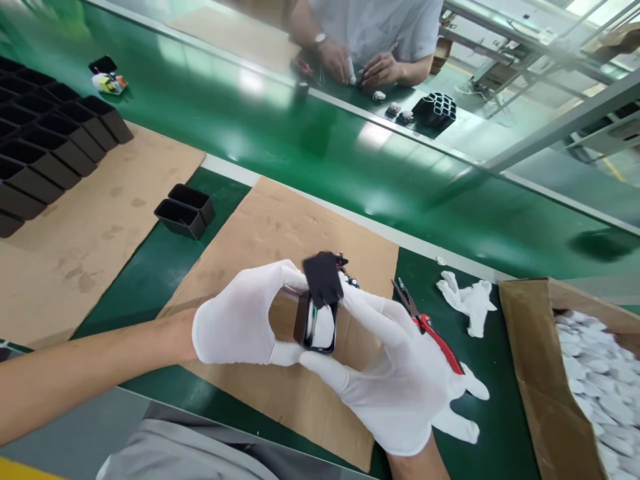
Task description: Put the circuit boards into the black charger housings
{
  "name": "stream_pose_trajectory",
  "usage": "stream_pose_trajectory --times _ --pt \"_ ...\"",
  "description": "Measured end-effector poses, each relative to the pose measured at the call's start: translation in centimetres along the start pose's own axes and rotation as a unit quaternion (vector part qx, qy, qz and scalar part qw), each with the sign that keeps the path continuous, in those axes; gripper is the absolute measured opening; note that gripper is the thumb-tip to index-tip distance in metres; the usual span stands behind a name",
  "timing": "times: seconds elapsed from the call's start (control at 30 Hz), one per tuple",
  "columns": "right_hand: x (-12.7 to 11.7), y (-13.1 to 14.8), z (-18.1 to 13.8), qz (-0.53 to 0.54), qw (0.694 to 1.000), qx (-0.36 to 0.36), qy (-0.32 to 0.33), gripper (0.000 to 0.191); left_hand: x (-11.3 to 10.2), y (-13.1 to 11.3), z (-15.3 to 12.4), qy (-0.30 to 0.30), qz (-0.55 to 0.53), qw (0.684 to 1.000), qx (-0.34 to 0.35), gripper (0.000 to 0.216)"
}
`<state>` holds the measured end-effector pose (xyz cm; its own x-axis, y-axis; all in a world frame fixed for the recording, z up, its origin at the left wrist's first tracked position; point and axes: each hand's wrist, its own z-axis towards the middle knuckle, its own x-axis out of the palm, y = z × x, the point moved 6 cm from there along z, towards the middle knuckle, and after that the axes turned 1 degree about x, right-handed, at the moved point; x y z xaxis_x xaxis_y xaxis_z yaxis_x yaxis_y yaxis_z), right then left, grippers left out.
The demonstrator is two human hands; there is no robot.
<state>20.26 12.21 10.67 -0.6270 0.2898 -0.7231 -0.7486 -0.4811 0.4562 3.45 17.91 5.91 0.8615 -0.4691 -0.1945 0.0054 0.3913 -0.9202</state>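
Note:
Both my hands wear white gloves and meet over a sheet of cardboard (280,227). My left hand (240,323) grips a small black plastic case (317,327) from the left, thumb and fingers closed on it. My right hand (400,373) holds the same case from the right, with a black fingertip cover on one finger pressing at the case's top. A white part sits inside the case, and thin coloured wires stick out behind it.
Red-handled pliers (430,327) and a spare white glove (467,300) lie to the right. A cardboard box (530,373) of white parts stands at far right. Two black cases (184,211) and rows of black cases (45,147) sit left. A person (370,40) works across the green belt (320,147).

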Motion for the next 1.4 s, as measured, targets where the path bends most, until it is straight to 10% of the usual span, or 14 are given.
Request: stream_pose_trajectory --times 0.23,0.5,0.8,1.03,1.2,1.4 --pt "0.8 3.4 -1.0 -0.208 0.978 -0.017 -0.005 0.026 -0.5 -0.1 0.0 -0.029 0.033 0.999 0.022 0.056" --pt "1.3 3.1 -4.7 0.09 0.979 0.109 -0.149 0.075 -0.7 -0.8 -0.1 -0.049 0.056 0.997 0.006 0.054" --pt "3.4 3.1 -6.0 -0.032 0.989 0.112 -0.088 0.063 -0.8 -1.4 -1.0 -0.108 0.147 0.982 0.05 0.048" --pt "4.1 4.1 -4.7 0.002 0.981 0.103 -0.164 0.067 -0.6 -1.9 -1.3 -0.137 0.227 0.961 0.078 0.049" --pt "4.1 3.0 -5.6 0.163 0.904 0.263 -0.294 0.03 -0.5 -5.0 -1.8 -0.172 0.288 0.929 0.155 0.051" --pt "7.4 3.1 -6.1 0.446 0.806 0.375 -0.106 0.058 0.1 -8.0 -3.0 -0.153 0.202 0.96 0.121 0.061"
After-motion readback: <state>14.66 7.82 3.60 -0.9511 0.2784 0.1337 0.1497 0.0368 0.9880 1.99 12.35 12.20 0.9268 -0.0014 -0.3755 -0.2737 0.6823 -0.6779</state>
